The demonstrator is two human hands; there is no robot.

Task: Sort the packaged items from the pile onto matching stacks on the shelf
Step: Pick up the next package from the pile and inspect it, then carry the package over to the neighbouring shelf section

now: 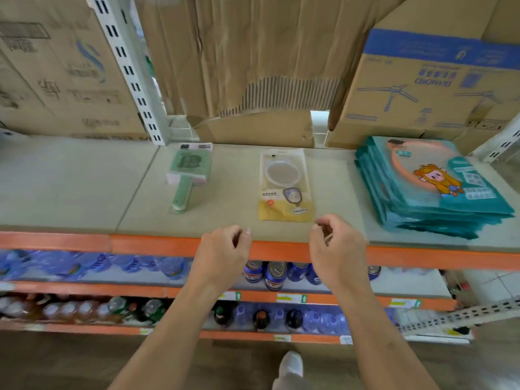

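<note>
- Head view: cardboard boxes (pixel 430 80) are seen standing along the back edge of the shelf (pixel 84 187); their contents cannot be told.
- A green packaged brush (pixel 188 175) is noted left of the middle of the shelf, lying flat, its long axis running from back edge to front edge, handle end toward the front edge.
- A clear-and-yellow packaged mirror (pixel 284 187) is noted at the middle, flat, long axis front to back, yellow end at the front, well apart from the brush.
- A stack of teal packages (pixel 430 190), printed with a cartoon figure, is recorded near the right end, slightly fanned and turned at an angle.
- The left hand (pixel 223 253) and right hand (pixel 336 243) are held over the orange front edge, fingers loosely curled, nothing grasped.
- Bottles and cans (pixel 267 273) are seen on the lower shelves.
</note>
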